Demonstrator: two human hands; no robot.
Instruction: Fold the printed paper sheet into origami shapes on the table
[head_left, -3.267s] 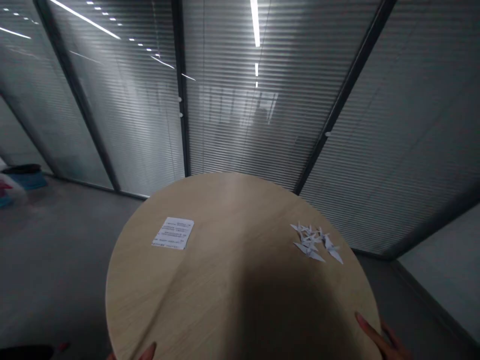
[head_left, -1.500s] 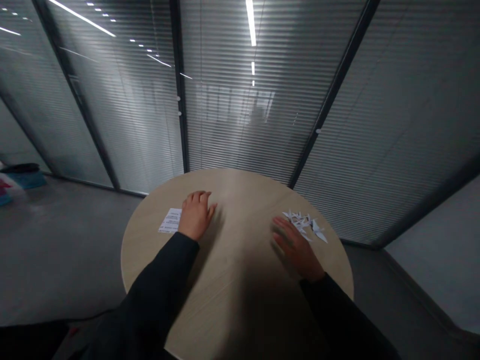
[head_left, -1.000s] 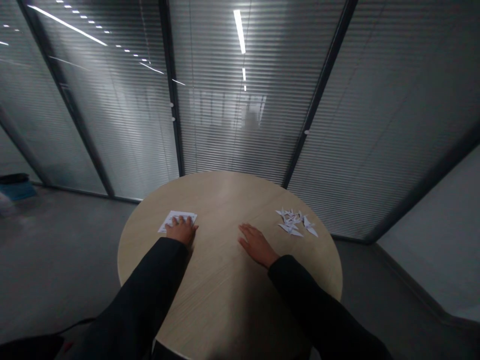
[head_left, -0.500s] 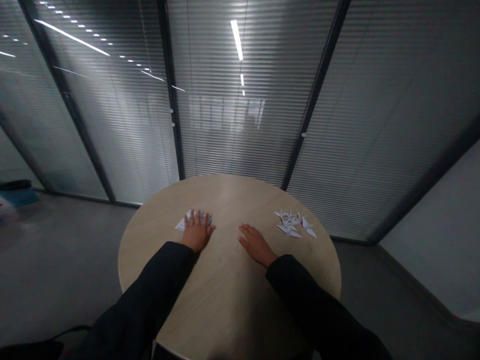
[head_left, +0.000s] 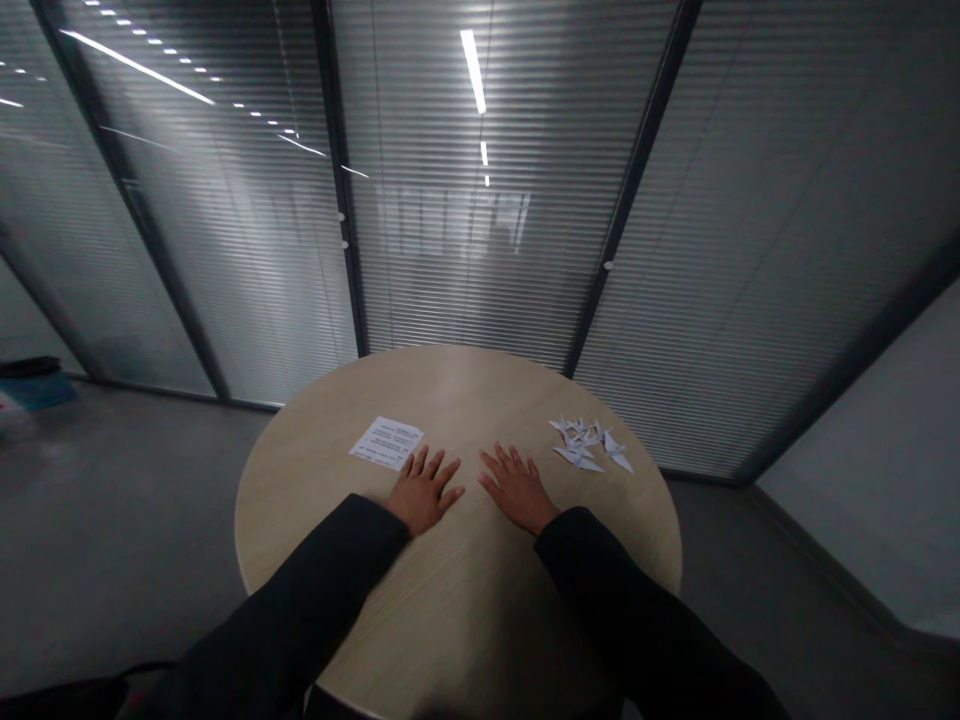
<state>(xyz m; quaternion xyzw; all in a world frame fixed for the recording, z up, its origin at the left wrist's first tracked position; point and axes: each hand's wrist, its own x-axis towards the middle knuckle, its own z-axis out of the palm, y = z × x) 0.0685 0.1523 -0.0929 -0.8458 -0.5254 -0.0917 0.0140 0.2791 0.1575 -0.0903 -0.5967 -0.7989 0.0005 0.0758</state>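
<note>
My left hand [head_left: 424, 492] is open, palm down with fingers spread, just left of the table's middle. Its fingertips are close to the lower right corner of a white sheet of paper [head_left: 386, 442] with lines of dark print. Right of it, my right hand [head_left: 517, 488] lies palm down, fingers apart, holding nothing. Several folded white paper cranes [head_left: 581, 445] form a loose pile on the right part of the table, beyond my right hand.
The round wooden table [head_left: 465, 385] stands against a glass wall with closed blinds [head_left: 472, 270]. On the floor at the far left is a blue bin [head_left: 37, 388] with a black rim.
My left hand has moved off the printed paper, right and toward me, uncovering the sheet. The fingers of my right hand have spread slightly. The cranes have stayed in place.
</note>
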